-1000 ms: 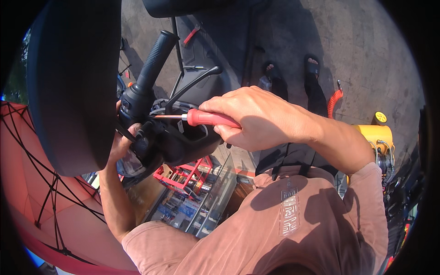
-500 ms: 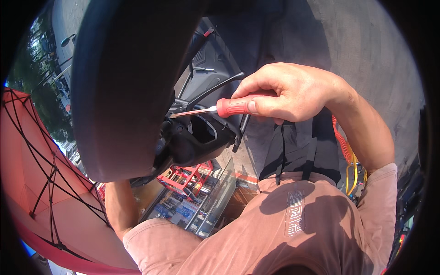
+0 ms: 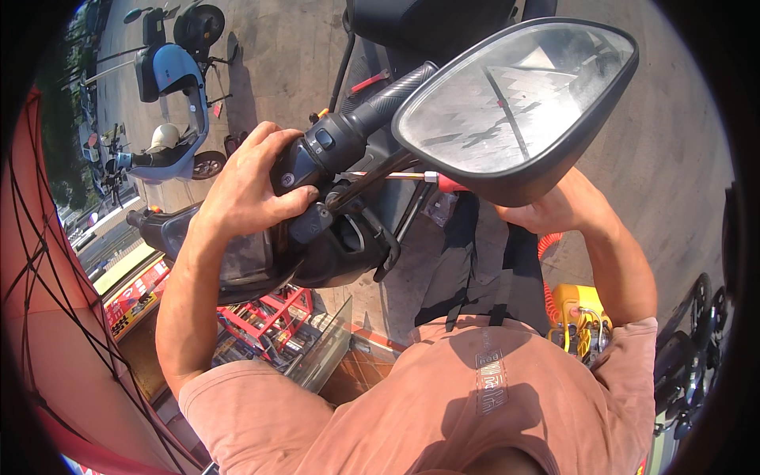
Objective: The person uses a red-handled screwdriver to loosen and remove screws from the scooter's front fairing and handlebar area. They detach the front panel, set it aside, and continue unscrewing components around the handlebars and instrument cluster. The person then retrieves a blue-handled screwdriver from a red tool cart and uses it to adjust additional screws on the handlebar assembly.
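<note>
2 bent arms (image 3: 187,309); left hand (image 3: 252,188) curled, thumb (image 3: 296,203) apart; right hand (image 3: 558,204) partly hidden

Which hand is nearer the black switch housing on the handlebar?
Left. The left hand grips the switch housing, thumb and fingers around its end; the right hand is apart, farther right, partly hidden behind the mirror, holding the screwdriver.

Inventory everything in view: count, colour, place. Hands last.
Mirror: one, black-framed, upper right
Handlebar grip: one, black, left of mirror
Switch housing: one, black, below grip
Screwdriver: one, red-handled, partly behind mirror
Scooter: one, blue, upper left
Rack: one, red, lower left
Machine: one, yellow, lower right
Coiled hose: one, orange-red, beside machine
Canopy: one, red, left edge
Shirt: one, pinkish, bottom
Left hand: one, bare, at switch housing
Right hand: one, bare, partly behind mirror
</note>
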Action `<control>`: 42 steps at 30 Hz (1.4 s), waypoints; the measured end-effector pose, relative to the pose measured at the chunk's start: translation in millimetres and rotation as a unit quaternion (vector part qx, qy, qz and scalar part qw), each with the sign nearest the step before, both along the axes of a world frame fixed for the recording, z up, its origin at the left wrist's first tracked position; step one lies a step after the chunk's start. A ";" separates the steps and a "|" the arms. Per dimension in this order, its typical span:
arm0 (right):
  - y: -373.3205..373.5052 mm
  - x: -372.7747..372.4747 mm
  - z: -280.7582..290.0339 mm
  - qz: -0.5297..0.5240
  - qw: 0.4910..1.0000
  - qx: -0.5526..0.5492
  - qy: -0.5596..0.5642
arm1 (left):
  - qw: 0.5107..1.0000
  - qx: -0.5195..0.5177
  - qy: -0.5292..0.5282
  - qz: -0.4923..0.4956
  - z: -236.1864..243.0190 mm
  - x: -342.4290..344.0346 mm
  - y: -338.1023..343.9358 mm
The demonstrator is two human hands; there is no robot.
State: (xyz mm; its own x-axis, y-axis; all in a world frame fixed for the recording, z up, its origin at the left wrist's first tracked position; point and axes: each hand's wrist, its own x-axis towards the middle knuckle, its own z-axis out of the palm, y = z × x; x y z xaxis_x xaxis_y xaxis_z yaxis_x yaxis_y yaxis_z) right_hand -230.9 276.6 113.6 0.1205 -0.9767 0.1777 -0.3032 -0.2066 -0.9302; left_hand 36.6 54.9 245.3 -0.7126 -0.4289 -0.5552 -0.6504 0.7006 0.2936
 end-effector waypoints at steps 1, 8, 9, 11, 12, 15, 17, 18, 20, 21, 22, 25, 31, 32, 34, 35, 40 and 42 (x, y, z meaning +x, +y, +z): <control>-6.2 -1.6 0.3 0.025 0.998 0.060 0.001 | 1.000 0.010 0.009 -0.002 0.5 1.5 -0.6; -43.5 -21.4 -10.2 0.067 0.990 0.121 0.004 | 0.999 0.023 0.041 -0.001 -3.3 4.9 -3.5; -45.3 -22.2 -11.9 0.072 0.989 0.126 0.002 | 0.999 0.027 0.044 0.001 -4.5 5.3 -3.7; -46.6 -19.0 -14.4 0.079 0.988 0.132 0.000 | 0.998 0.029 0.053 0.001 -6.3 6.3 -3.9; -46.5 -14.9 -14.7 0.084 0.988 0.131 0.000 | 0.998 0.031 0.058 0.000 -6.4 7.2 -3.8; -46.3 -2.1 -15.3 0.097 0.988 0.121 -0.001 | 0.998 0.034 0.058 0.009 -8.3 8.8 -2.9; -47.0 6.0 -15.3 0.103 0.988 0.113 -0.004 | 0.997 0.034 0.065 0.017 -9.2 9.9 -1.2; -47.0 9.5 -15.4 0.105 0.988 0.111 -0.005 | 0.997 0.032 0.065 0.022 -9.8 10.1 -0.3; -47.7 13.4 -16.1 0.107 0.989 0.106 -0.009 | 0.997 0.023 0.075 0.024 -11.7 10.9 1.6; -48.0 14.4 -16.6 0.108 0.989 0.103 -0.011 | 0.996 0.023 0.082 0.022 -12.0 11.7 2.0; -47.9 15.3 -17.4 0.110 0.989 0.101 -0.014 | 0.996 0.024 0.089 0.021 -12.8 12.4 2.3; -47.8 18.1 -20.1 0.114 0.989 0.095 -0.023 | 0.995 0.024 0.091 0.029 -13.5 14.9 2.8; -46.0 29.9 -24.4 0.120 0.987 0.098 -0.043 | 0.995 0.032 0.089 0.036 -11.4 13.7 4.9; -45.3 32.0 -25.0 0.119 0.987 0.101 -0.045 | 0.995 0.034 0.086 0.036 -10.5 12.7 5.1; -43.2 33.2 -25.9 0.118 0.986 0.108 -0.052 | 0.997 0.037 0.065 0.021 -5.9 11.7 4.0; -41.6 33.4 -25.9 0.117 0.985 0.112 -0.056 | 0.998 0.038 0.053 0.012 -3.8 11.1 2.3; -31.6 36.5 -27.3 0.114 0.983 0.124 -0.075 | 0.998 0.056 0.040 0.000 0.2 11.4 -3.0; -28.8 37.4 -28.6 0.112 0.982 0.127 -0.080 | 0.997 0.061 0.053 0.010 -2.8 10.9 -3.4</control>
State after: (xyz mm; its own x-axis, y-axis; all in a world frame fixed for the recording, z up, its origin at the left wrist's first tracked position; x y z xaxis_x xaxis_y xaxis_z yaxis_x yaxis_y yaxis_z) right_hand -193.5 247.7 85.1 0.3275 -0.9442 -0.0340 -0.1226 -0.0068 -0.9924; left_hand 47.5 51.5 242.5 -0.7616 -0.3774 -0.5268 -0.6252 0.6421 0.4437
